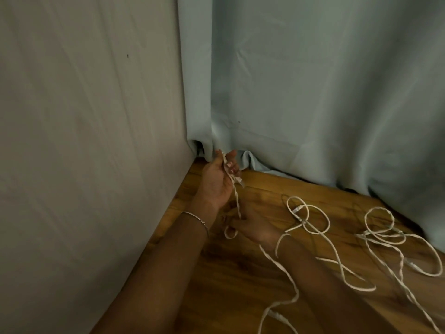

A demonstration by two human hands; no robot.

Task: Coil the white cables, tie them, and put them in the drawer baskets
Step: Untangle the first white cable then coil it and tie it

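Holding one end of a white cable [237, 201] raised, the left hand [216, 182] curls its fingers round it, probably as an anchor for winding loops. Just below, the right hand [252, 226] appears to pinch the same cable at a small loop, with slack draped over that wrist so it can feed in. Right of that hand, the other cables [385, 237] lie loose on the wooden floor [240, 285] in limp, tangled rings, thin and round. A pale blue curtain [313, 92] hangs in soft folds beyond the left hand, with a plain wall [84, 141] to its left. No drawer baskets are in view.
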